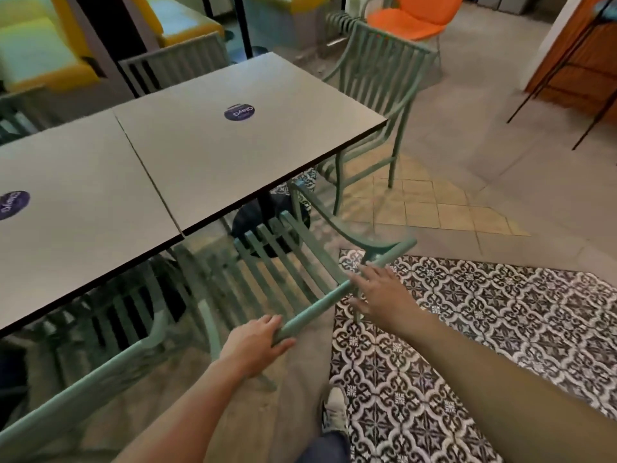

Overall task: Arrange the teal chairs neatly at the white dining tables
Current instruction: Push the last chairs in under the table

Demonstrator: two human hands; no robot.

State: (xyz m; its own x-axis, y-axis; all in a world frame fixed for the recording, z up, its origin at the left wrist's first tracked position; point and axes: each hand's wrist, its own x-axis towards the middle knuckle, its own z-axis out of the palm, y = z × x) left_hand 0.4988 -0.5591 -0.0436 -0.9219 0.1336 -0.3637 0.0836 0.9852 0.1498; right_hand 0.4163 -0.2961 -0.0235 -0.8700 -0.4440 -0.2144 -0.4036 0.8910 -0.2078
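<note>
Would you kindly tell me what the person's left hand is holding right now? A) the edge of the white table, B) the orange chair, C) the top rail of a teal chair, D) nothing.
C: the left hand curls round the top rail of the teal chair at the table.

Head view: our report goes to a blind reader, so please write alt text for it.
A person's left hand grips the top rail of a teal chair at a white table, while the right hand rests open on the same rail. Another teal chair stands at the table's end.
</note>
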